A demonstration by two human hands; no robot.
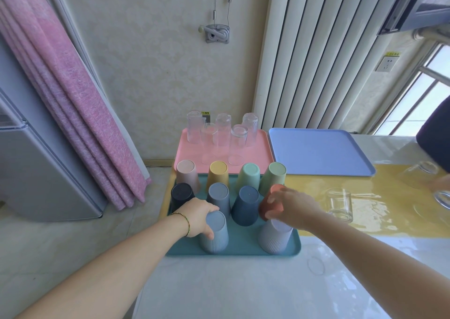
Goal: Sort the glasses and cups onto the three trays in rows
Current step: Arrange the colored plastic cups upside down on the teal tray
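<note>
Left hand (202,217): fingers curled round a pale grey-blue ribbed plastic cup (215,232), which stands mouth-down in the front row of the teal rectangular plastic tray (233,252); the side grip probably serves to nudge it into line.

Right hand (294,206): fingers and thumb clasp a terracotta ribbed plastic cup (270,205), mouth-down and tilted, at the right end of the middle row; whether its rim touches the tray cannot be told; the tilt suggests it is being seated or straightened.

Lilac-grey ribbed plastic cup (275,237): front row, just before the terracotta one, partly hidden by the right wrist.

Middle row, left to right: black cup (181,195); slate-grey cup (219,195); navy cup (246,204).

Back row: beige-pink cup (186,175); yellow cup (218,175); mint cup (249,176); pale green cup (274,177); all inverted, plastic kept together by kind.

Pink rectangular plastic tray (260,153): behind the teal one; carries five clear drinking glasses (222,129), mouth-down, three behind and two in front.

Blue rectangular plastic tray (316,153): beside the pink one; judged the place for glassware left on the table.

Clear glass tumbler (339,204) and clear glass mug (423,175): loose on the yellow glossy table covering (389,211), not yet sorted; cups judged nearly done.
</note>
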